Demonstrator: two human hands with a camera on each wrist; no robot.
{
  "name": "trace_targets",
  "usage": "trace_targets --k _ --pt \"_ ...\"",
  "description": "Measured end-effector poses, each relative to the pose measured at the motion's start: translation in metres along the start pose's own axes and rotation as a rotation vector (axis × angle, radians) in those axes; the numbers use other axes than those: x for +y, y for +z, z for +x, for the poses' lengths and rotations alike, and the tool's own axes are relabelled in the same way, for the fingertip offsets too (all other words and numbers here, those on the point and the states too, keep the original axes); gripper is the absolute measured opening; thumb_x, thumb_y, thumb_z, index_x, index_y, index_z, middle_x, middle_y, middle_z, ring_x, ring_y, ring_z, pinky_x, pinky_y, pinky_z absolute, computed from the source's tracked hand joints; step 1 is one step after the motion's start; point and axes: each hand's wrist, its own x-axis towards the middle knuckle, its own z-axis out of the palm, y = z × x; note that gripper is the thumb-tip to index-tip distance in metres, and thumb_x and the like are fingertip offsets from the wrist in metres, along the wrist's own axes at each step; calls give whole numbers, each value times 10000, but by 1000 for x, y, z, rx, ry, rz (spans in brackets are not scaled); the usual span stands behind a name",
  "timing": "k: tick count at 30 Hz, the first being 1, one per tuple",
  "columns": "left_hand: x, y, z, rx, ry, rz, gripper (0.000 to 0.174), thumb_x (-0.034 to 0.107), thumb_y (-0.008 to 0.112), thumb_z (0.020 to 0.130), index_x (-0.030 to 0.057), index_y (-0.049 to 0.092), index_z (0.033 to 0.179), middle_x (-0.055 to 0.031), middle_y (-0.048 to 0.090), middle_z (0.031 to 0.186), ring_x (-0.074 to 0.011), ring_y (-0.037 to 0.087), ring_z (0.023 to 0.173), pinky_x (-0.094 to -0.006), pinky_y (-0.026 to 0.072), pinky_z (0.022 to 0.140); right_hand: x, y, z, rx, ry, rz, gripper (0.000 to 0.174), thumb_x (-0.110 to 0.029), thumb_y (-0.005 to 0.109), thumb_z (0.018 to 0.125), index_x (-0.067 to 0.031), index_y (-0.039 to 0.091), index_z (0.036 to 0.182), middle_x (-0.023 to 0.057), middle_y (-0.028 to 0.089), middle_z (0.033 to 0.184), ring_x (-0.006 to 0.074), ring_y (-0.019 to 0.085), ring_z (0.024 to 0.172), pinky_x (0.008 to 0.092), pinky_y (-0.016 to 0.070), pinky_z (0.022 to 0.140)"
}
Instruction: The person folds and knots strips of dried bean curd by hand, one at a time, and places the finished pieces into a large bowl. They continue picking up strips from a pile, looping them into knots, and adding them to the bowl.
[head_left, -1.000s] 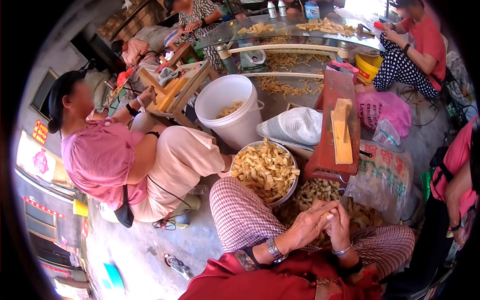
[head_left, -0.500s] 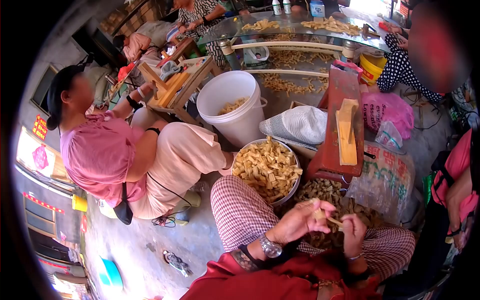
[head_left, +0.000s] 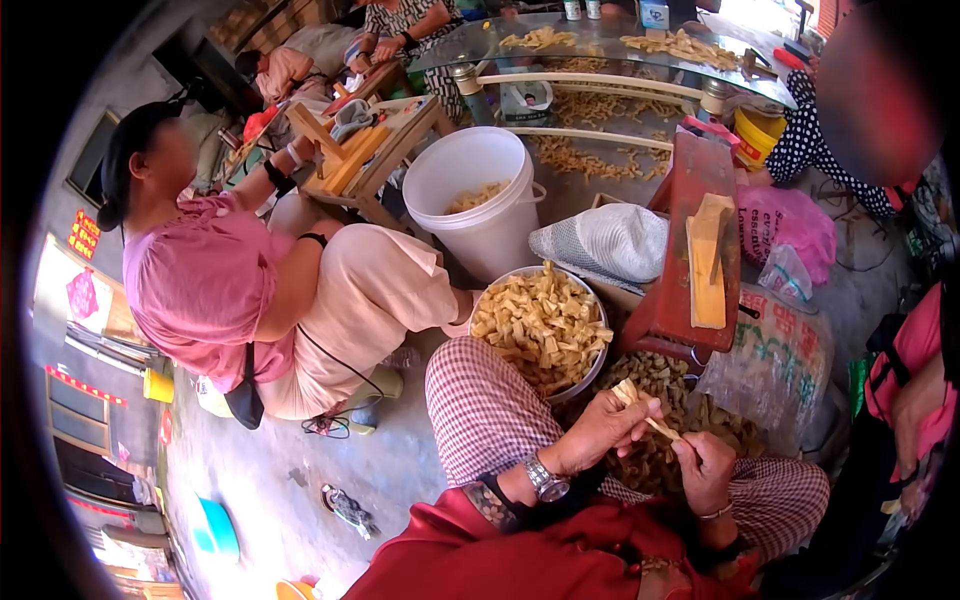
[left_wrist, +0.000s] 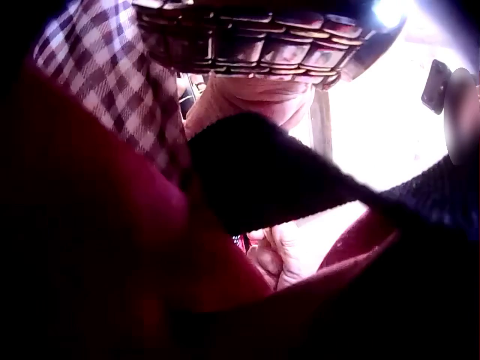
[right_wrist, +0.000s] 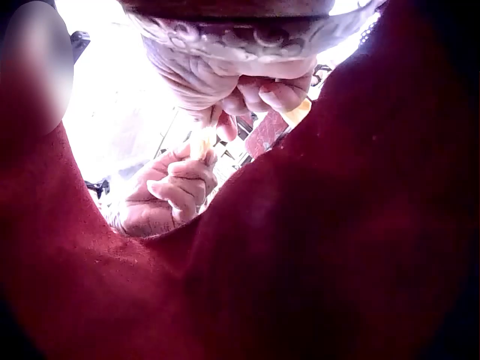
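In the head view my left hand (head_left: 605, 432), with a watch at its wrist, holds the thick end of a pale yellow, strip-like piece (head_left: 627, 392) in curled fingers. The piece tapers to a thin end, which my right hand (head_left: 706, 472) pinches between thumb and fingers. Both hands are above my lap, over a heap of brownish pieces (head_left: 655, 378). Just beyond them stands a round basin (head_left: 606, 343) piled with yellow pieces (head_left: 540, 325). From the right wrist, the piece (right_wrist: 202, 142) spans the two hands. In the left wrist view, sleeve and strap hide most of the work.
A red bench (head_left: 690, 175) with a wooden block (head_left: 708, 275) on it stands ahead. Left of it are a white mesh sack (head_left: 605, 245) and a white bucket (head_left: 485, 235). A clear plastic sack (head_left: 770, 350) lies at right. A person in pink (head_left: 205, 270) sits close at left.
The hands, clasped together one second ago, have moved apart with the yellow piece stretched between them. Its thick end now shows above the left hand. The head view has shifted slightly.
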Motion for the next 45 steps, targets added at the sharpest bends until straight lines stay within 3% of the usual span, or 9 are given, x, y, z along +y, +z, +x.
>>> trace_targets --k 9,15,17,19,24,30,37,41,45 --pt "20 -5 -18 37 88 -142 116 121 554 928 14 588 956 37 465 643 -31 363 501 -180 362 435 -5 -11 -1 -31 -32 14 152 -101 690 787 11 589 768 128 516 613 296 512 532 347 393 491" --pt "30 -4 -22 -44 171 33 166 129 600 894 -23 602 962 -7 545 684 -86 520 532 -204 384 477 2 -29 11 -22 -202 -124 154 -118 742 707 -43 621 765 108 548 623 302 528 556 387 410 507" --pt "48 -12 -27 -221 106 188 280 130 610 883 -55 581 1091 -102 649 847 -157 641 701 -243 506 620 2 -39 23 11 -292 -226 172 -139 749 683 -64 631 783 98 576 688 298 544 586 390 428 519" --pt "64 -28 -27 -565 132 218 444 40 532 914 -55 418 1332 -171 598 1171 -205 597 1045 -337 460 936 -6 -54 39 9 -455 -393 153 -142 688 700 -87 620 825 56 542 705 237 545 617 346 439 530" --pt "91 -44 -25 -397 163 240 424 167 461 961 -60 435 1318 -243 528 1266 -337 533 1173 -451 390 1024 -27 -64 58 -60 -694 -470 178 -146 647 720 -90 618 887 -1 406 641 153 459 570 284 377 493" --pt "53 -3 -14 -413 -156 90 405 204 415 989 -61 408 1295 -208 609 1115 -291 612 1032 -401 465 942 -42 -41 56 -140 -819 -416 144 -198 646 704 -117 612 818 -15 443 677 149 498 647 295 402 541" --pt "20 12 -16 -632 -175 -295 341 275 419 982 -26 448 1141 -226 630 943 -326 658 849 -396 548 739 -42 -45 53 -197 -859 -403 201 -176 638 715 -107 633 903 -17 462 708 150 498 647 289 396 538" --pt "13 12 -24 -625 -209 -296 278 236 422 986 14 472 1145 -25 442 568 -50 305 399 -201 291 381 -43 -46 51 -186 -849 -449 205 -184 638 723 -129 641 920 -10 452 704 153 494 641 296 395 528" --pt "23 13 -28 -669 -245 -150 290 186 384 994 -2 484 1190 30 373 561 -35 281 429 -187 231 380 -46 -42 51 -135 -763 -445 291 -209 660 713 -116 642 988 -3 451 697 169 500 627 306 400 521"
